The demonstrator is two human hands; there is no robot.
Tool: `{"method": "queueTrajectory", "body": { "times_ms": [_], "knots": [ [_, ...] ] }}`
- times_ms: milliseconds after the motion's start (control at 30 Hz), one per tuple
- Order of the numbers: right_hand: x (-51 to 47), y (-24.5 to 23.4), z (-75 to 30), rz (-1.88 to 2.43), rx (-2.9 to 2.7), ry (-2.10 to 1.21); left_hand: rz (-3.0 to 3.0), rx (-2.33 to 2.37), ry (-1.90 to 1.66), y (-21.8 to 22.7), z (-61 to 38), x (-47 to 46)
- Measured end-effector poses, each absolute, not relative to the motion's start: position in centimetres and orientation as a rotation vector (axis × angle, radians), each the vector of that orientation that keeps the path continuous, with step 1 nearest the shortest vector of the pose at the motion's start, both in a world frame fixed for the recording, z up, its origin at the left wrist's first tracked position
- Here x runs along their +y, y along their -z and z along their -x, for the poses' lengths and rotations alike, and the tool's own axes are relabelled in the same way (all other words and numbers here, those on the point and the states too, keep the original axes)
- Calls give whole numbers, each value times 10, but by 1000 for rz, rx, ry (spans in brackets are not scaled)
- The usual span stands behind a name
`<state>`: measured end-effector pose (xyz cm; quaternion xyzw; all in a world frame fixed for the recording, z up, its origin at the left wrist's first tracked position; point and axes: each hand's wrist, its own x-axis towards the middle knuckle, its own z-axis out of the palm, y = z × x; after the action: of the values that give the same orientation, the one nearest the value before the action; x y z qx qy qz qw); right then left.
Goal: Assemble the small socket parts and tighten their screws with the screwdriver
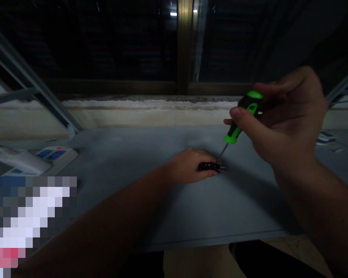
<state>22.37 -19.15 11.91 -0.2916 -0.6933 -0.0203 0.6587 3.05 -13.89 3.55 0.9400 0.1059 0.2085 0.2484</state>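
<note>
On the tabletop, my left hand [191,166] grips a small dark brown plug [209,166] that lies on its side, its metal prongs pointing right. My right hand [290,112] is closed around the green and black handle of a screwdriver [232,133], with the thumb and fingers near the handle's upper end. The thin shaft slants down to the left, and its tip meets or nearly meets the upper side of the plug; the exact contact is too small to tell. Part of the plug is hidden by the left fingers.
The grey table [168,216] ends at a front edge near my legs. A power strip [66,154] with a red light and a white device [26,158] stand at the left. A small object [325,137] lies far right. Behind are a ledge [150,116] and dark window.
</note>
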Motion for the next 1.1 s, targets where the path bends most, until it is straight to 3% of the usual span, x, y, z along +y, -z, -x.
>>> {"method": "queueTrajectory", "body": {
  "times_ms": [233, 533, 933, 1100],
  "knots": [
    [-191, -120, -224, 705, -1521, 331, -2552, 281, -590, -37, -31, -140],
    [-189, -93, -217, 682, -1584, -35, -2541, 305, -577, -35, -30, -139],
    [-155, -79, -252, 652, -1286, -129, -2532, 283, -593, -34, -30, -137],
    [-122, -53, -282, 912, -1085, -464, -2490, 372, -744, -32, -27, -136]
  ]
}}
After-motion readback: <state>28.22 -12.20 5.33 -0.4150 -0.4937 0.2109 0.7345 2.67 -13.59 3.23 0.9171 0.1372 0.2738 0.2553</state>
